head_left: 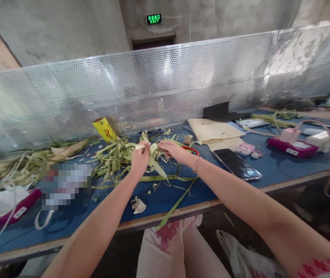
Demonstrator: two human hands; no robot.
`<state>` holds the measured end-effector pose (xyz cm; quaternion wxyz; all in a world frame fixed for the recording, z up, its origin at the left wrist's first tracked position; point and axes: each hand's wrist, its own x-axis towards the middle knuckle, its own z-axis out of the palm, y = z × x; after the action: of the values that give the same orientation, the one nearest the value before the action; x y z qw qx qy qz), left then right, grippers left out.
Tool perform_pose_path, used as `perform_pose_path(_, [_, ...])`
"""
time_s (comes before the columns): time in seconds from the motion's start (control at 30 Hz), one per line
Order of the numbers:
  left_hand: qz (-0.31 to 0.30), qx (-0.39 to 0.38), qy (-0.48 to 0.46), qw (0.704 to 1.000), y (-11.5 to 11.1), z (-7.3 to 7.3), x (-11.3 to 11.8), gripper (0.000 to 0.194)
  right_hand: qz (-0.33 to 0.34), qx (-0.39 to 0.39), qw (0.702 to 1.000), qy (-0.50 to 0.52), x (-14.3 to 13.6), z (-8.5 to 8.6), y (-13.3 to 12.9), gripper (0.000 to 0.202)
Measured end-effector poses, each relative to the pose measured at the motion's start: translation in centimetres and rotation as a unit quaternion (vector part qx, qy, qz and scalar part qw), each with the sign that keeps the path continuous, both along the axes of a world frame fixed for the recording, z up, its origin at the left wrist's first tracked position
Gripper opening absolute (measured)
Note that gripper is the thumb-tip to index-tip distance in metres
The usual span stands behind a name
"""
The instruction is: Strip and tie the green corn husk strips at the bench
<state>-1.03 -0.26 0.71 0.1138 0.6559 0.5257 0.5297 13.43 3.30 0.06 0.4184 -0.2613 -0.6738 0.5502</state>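
Note:
Both hands are close together over the blue table (188, 193). My left hand (141, 156) is closed, pinching a pale green leaf strip (153, 148) near its folded part. Just to the right, my right hand (170, 150) has its fingers curled together at the strip's side; what they hold is too small to make out. The strip's loose end hangs down toward the table. Beside and behind my left hand lies a heap of green knotted leaf pieces (117, 156). Long green blades (176, 204) lie below the hands, one hanging over the front edge.
A yellow box (105, 129) stands behind the heap. Dry leaves (66, 152) lie left, near a magenta power strip (16, 210) with cables. To the right are a black phone (237, 164), brown paper (214, 130) and another magenta strip (292, 148). A perforated metal screen (159, 85) borders the back.

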Motion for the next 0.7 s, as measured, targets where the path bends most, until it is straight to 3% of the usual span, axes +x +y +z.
perform_pose_path(0.2, [-0.008, -0.027, -0.104, 0.994, -0.1, 0.0, 0.1, 0.027, -0.021, 0.062, 0.998, -0.016, 0.4, -0.4, 0.5, 0.026])
perform_pose_path(0.53, [-0.004, -0.042, -0.119, 0.992, -0.8, 0.8, 0.5, 0.026, -0.080, 0.110, 0.990, -0.029, 0.6, -0.3, 0.8, 0.031])
perform_pose_path(0.6, [-0.007, -0.046, -0.114, 0.992, -0.8, 0.8, 0.5, 0.025, -0.070, 0.114, 0.991, -0.029, 0.7, 0.0, 0.4, 0.030])
perform_pose_path(0.7, [-0.018, -0.042, -0.108, 0.993, -0.8, 0.7, 0.5, 0.025, -0.004, 0.096, 0.993, -0.070, 0.6, 0.3, -0.4, 0.027])
